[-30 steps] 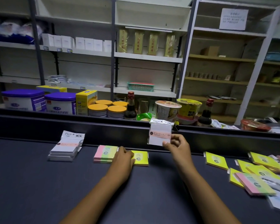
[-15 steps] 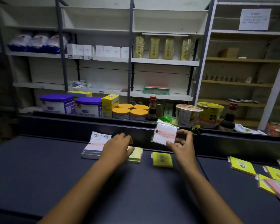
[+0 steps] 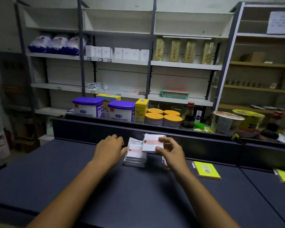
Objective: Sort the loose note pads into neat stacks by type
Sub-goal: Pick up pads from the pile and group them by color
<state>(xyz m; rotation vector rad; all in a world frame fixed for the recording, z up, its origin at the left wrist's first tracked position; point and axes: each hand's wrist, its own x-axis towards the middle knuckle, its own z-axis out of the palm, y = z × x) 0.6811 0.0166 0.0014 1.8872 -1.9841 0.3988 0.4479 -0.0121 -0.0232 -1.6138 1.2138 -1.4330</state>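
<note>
Dark counter: right hand now pinches the white pad over the white stack; left hand, fingers relaxed, touches the stack.

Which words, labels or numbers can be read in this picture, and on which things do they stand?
None can be read.
White pad held by the right hand: dark round mark, print blurred.
Stack of white pads: blurred.
Purple-lidded tubs: too small.
Paper sign: blurred.
Gold packets: unreadable characters.

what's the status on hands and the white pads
Right hand pinches white pad above white stack. Left hand steadies stack. Nothing in the way.
</note>
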